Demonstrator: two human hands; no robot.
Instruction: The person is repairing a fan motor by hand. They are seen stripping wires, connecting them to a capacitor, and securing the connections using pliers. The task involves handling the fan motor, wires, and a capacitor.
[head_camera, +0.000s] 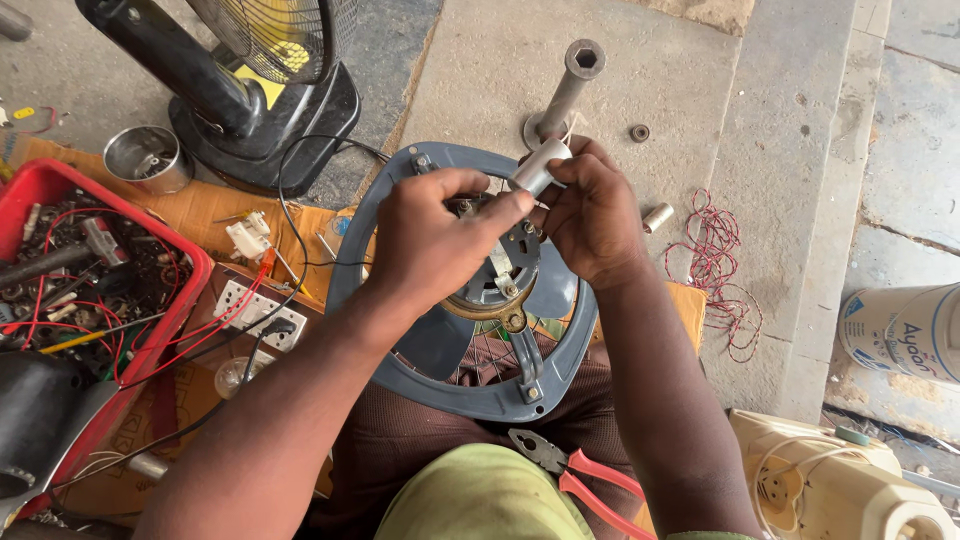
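Capacitor (540, 166) sits pinched between both hands' fingertips, left (432, 232) and right (590, 215), right above the fan (470, 395) motor, so one slip probably drops it into the blades.

Left hand (430, 235): pinched one end of a small silver cylinder (540, 166).
Right hand (590, 215): held the cylinder's other side.
Grey fan frame (480, 390): lay on the lap beneath both hands.
Red-handled pliers (575, 475): rested near, on the lap.
Red crate (60, 185): stood left, full of wires.
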